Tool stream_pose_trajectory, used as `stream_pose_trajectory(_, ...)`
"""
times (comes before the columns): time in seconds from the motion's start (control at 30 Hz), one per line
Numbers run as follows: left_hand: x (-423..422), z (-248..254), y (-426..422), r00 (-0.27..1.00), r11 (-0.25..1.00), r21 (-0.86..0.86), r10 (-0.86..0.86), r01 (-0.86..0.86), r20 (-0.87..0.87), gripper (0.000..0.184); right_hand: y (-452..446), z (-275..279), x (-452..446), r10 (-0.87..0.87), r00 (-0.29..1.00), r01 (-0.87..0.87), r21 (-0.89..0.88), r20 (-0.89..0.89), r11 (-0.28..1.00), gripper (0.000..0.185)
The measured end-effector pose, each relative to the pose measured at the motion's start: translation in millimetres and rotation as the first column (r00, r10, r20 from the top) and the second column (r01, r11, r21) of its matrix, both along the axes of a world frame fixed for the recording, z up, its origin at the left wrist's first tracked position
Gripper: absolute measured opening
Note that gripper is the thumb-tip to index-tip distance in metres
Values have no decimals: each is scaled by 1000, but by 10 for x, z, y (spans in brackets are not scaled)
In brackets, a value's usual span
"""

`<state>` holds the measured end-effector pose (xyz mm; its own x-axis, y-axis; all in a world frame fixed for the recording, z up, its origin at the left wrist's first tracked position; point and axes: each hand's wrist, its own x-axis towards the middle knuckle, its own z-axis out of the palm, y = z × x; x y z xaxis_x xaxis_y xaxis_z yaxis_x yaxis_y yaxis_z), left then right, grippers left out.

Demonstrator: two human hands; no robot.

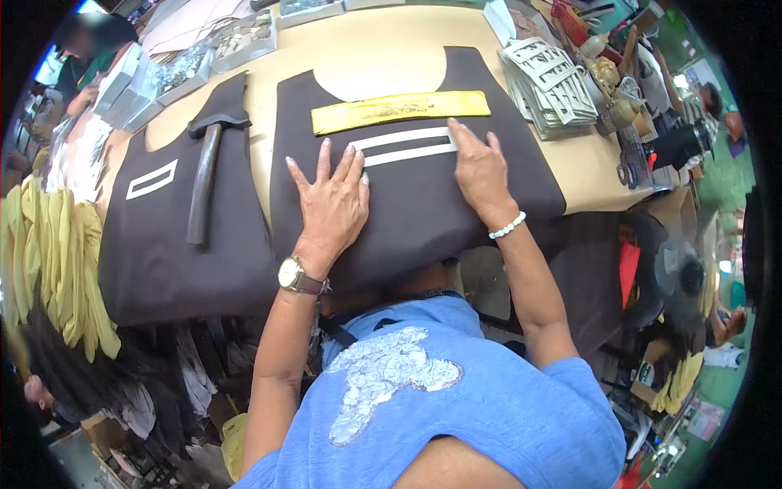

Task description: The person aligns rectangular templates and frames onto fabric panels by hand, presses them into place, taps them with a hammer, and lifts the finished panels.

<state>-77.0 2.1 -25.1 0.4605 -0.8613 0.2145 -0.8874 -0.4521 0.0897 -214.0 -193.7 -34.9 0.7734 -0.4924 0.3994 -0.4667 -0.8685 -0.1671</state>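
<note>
A dark fabric piece [399, 204] lies flat on the table in front of me. My left hand [334, 200] rests on it, fingers spread, its fingertips at the left end of a white rectangular frame [407, 152]. My right hand [481, 167] touches the frame's right end with its index finger, the thumb side partly hidden. Just above the frame lies a yellow strip [399, 112] with dark markings. To the left, a hammer [208, 167] lies on a second dark piece [236, 269], which bears a smaller white frame [151, 179].
Stacked white cut-out templates [554, 85] sit at the upper right, near scissors [627, 171] and assorted tools. Plastic boxes of small parts [244, 41] line the table's far left. Yellow cloth strips [53, 261] hang at the left edge. Another person [81, 73] is at the upper left.
</note>
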Motion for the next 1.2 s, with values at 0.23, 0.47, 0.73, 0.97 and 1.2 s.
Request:
stream_pose_trajectory(0.23, 155, -28, 64, 969, 946, -209, 236, -246, -74, 44, -413, 277, 185, 34, 998, -42, 146, 51, 988, 39)
stream_pose_trajectory(0.47, 263, -198, 93, 906, 894, -148, 411, -422, -102, 56, -887, -47, 1335, -47, 985, 62, 87, -165, 994, 46)
stream_pose_trajectory(0.73, 282, -214, 119, 949, 938, -161, 292, -308, -116, 39, -542, 335, 233, -440, 882, 439, -46, -169, 897, 34)
stream_pose_trajectory(0.97, -226, 70, 336, 874, 731, -628, -90, -267, -477, 28, -501, 103, -694, -311, 943, 262, 315, 116, 912, 25)
stream_pose_trajectory(1.2, -105, 1822, 1327, 938, 378, -862, 216, -337, -272, 28, -22, 1765, -93, 96, 688, -605, 496, 719, 622, 41)
